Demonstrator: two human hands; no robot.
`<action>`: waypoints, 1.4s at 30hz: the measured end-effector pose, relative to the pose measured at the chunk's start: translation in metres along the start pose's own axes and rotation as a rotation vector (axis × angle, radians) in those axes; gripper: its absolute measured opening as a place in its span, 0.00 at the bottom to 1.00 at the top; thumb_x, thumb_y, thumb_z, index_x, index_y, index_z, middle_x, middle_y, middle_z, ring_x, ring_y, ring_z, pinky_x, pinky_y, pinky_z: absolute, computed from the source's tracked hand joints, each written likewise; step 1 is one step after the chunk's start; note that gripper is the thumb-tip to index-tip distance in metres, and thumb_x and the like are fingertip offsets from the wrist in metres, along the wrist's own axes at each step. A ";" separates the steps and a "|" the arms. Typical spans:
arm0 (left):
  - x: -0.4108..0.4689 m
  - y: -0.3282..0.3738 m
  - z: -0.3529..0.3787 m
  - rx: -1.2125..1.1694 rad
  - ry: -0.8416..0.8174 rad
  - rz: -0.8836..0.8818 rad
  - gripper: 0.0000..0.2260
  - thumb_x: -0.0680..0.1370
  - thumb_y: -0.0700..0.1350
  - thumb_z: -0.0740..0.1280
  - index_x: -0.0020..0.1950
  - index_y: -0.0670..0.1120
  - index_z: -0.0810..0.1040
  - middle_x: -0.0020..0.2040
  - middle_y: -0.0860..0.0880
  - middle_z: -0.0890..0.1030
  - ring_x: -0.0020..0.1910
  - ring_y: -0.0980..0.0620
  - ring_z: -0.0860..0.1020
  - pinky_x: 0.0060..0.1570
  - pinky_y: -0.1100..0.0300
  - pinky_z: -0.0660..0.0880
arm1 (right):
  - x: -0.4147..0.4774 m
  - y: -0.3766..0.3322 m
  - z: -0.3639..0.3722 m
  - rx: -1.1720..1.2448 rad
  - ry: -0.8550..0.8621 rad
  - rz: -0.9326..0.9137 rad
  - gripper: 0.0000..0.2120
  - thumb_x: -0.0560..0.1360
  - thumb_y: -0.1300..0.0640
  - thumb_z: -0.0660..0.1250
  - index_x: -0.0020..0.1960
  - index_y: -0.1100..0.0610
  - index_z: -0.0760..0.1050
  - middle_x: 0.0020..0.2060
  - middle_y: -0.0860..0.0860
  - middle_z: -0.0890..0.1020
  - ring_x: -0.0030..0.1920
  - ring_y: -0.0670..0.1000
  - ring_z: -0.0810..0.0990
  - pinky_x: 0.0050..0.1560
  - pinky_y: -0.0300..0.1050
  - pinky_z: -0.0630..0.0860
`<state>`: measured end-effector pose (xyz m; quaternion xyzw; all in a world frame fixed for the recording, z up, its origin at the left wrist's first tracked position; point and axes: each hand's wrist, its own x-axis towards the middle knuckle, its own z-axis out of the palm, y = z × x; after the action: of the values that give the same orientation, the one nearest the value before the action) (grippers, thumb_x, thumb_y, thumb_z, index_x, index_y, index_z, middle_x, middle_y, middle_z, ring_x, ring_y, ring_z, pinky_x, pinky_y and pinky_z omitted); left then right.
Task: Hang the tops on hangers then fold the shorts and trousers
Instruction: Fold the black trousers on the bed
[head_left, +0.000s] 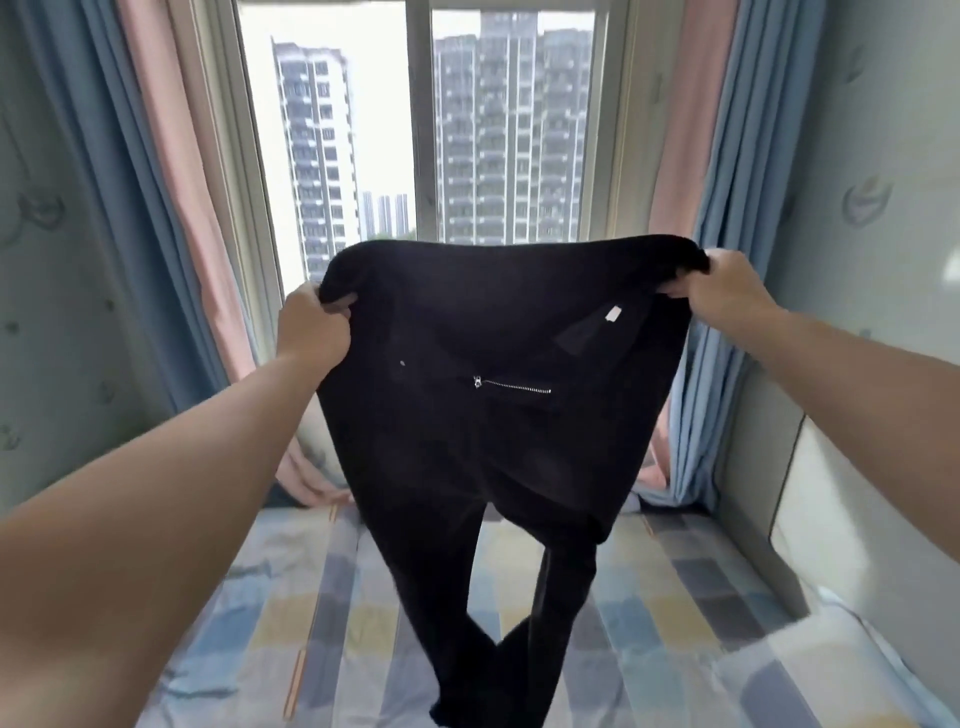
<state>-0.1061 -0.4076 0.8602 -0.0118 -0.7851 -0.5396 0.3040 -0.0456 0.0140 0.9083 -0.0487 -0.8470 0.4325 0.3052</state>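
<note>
A pair of black trousers hangs in the air in front of me, waistband up, with a silver zip across the middle and a small white label near the top right. My left hand grips the left end of the waistband. My right hand grips the right end, stretching the waistband wide. The two legs dangle and cross just above the bed, their ends cut off by the bottom of the frame. No tops, shorts or hangers are in view.
Below lies a bed with a checked blue, yellow and grey sheet. A pillow sits at the lower right beside a padded headboard. Behind the trousers are a window and pink-and-blue curtains on both sides.
</note>
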 end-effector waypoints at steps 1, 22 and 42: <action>0.009 0.011 -0.005 0.055 0.049 0.056 0.07 0.80 0.43 0.66 0.57 0.44 0.80 0.49 0.48 0.83 0.48 0.47 0.79 0.51 0.53 0.76 | 0.008 -0.012 -0.008 -0.014 0.020 -0.019 0.08 0.78 0.62 0.65 0.56 0.62 0.79 0.49 0.56 0.85 0.50 0.55 0.83 0.55 0.52 0.80; 0.086 0.127 -0.046 0.133 0.144 -0.111 0.22 0.77 0.53 0.71 0.62 0.39 0.75 0.53 0.42 0.79 0.46 0.42 0.77 0.49 0.50 0.76 | 0.060 -0.112 -0.063 -0.006 0.090 0.057 0.16 0.75 0.55 0.75 0.36 0.58 0.71 0.31 0.51 0.71 0.31 0.50 0.68 0.33 0.42 0.66; 0.040 0.153 0.003 -0.595 -0.241 -0.440 0.11 0.81 0.43 0.60 0.59 0.43 0.79 0.54 0.40 0.84 0.51 0.41 0.84 0.56 0.44 0.79 | 0.039 -0.147 0.003 0.829 -0.446 0.481 0.07 0.75 0.61 0.69 0.46 0.66 0.80 0.45 0.58 0.78 0.35 0.53 0.81 0.38 0.45 0.83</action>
<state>-0.0874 -0.3532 1.0075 0.0058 -0.6083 -0.7906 0.0699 -0.0521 -0.0659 1.0373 -0.0238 -0.6143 0.7887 0.0034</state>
